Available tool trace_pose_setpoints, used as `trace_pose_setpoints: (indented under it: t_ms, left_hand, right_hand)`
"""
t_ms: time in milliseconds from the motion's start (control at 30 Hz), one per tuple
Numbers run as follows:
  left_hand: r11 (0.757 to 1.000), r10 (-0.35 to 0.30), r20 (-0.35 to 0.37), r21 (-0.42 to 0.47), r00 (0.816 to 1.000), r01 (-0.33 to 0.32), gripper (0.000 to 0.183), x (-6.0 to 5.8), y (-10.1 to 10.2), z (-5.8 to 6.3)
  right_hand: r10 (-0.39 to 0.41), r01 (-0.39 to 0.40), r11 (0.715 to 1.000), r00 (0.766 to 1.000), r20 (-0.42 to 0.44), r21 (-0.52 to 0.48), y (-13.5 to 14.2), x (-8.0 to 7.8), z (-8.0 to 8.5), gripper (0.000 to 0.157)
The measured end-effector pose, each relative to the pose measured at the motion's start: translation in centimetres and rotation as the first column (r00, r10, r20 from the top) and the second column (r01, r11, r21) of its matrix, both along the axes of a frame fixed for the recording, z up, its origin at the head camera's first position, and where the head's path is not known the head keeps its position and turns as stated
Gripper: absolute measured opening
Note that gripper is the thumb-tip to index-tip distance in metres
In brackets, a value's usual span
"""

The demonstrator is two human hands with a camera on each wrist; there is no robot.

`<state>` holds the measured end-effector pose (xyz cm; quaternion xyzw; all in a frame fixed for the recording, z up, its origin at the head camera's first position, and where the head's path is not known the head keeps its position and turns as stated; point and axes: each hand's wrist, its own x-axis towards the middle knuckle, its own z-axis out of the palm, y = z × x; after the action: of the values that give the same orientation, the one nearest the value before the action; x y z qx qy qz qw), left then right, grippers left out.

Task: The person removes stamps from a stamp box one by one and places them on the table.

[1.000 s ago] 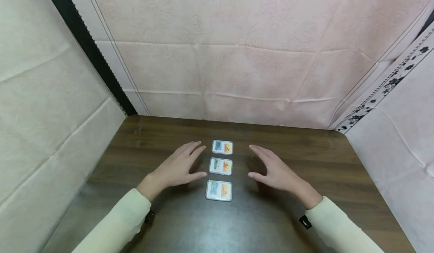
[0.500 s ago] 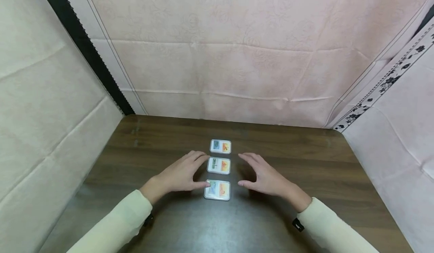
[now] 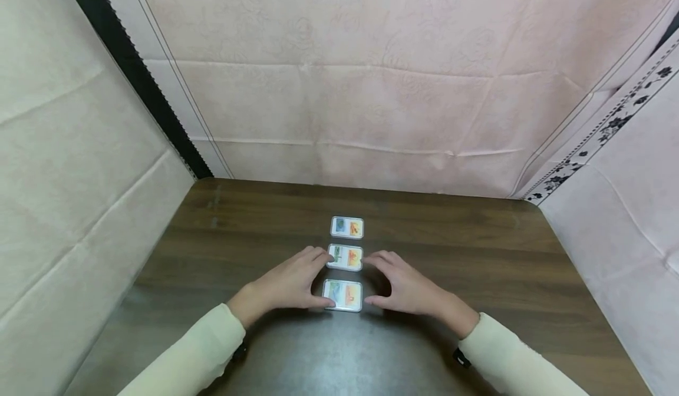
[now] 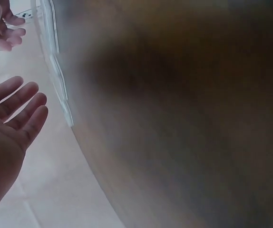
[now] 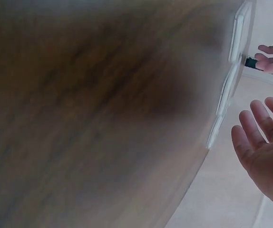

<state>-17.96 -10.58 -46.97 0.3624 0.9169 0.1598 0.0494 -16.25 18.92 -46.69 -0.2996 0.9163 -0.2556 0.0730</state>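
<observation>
Three flat, rounded cards in what look like clear cases lie in a column on the brown table (image 3: 254, 219): a far card (image 3: 347, 227), a middle card (image 3: 346, 257) and a near card (image 3: 343, 295). Each has a white border, a blue or green picture at left and an orange one at right. My left hand (image 3: 292, 281) hovers at their left, fingers relaxed; its fingertips overlap the middle card and its thumb the near card's edge. At the right side my right hand (image 3: 403, 287) mirrors it, fingers loosely bent, fingertips beside the middle card. Neither hand holds anything.
Pale patterned cloth (image 3: 339, 107) hangs behind the table's far edge. More cloth covers the left side (image 3: 79, 195) and the right side (image 3: 626, 225), the latter bordered with black flowers. Dark bands sit on both wrists, such as the right wristband (image 3: 461, 358).
Both hands have come toward the person and closer together, from beside the far and middle cards to beside the middle and near ones. The cards stay in place.
</observation>
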Motion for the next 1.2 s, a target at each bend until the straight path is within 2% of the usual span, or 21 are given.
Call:
trace_pose_setpoints:
  t_ms: [233, 533, 867, 1200]
  left_hand:
    - [0.999, -0.037, 0.016, -0.013, 0.999, 0.037, 0.088, 0.1, 0.6, -0.5]
    - [0.998, -0.048, 0.043, -0.031, 0.998, 0.049, 0.088, 0.5, 1.1, -0.9]
    - [0.998, -0.024, 0.094, -0.051, 0.995, 0.029, 0.082, 0.7, 1.7, -1.1]
    - [0.997, -0.035, 0.057, -0.072, 0.998, 0.039, 0.072, 0.4, 2.0, -1.5]
  right_hand:
    - [0.051, -0.050, 0.998, 0.998, -0.027, 0.041, -0.7, -0.1, -0.9, 0.075]
    - [0.089, -0.087, 0.994, 0.996, -0.028, 0.059, -1.6, -0.2, -1.6, 0.071]
    - [0.096, -0.095, 0.988, 0.995, -0.006, 0.121, -2.4, 0.0, -1.8, 0.076]
    - [0.101, -0.093, 0.976, 0.994, -0.030, 0.198, -2.9, 0.0, -1.7, 0.078]
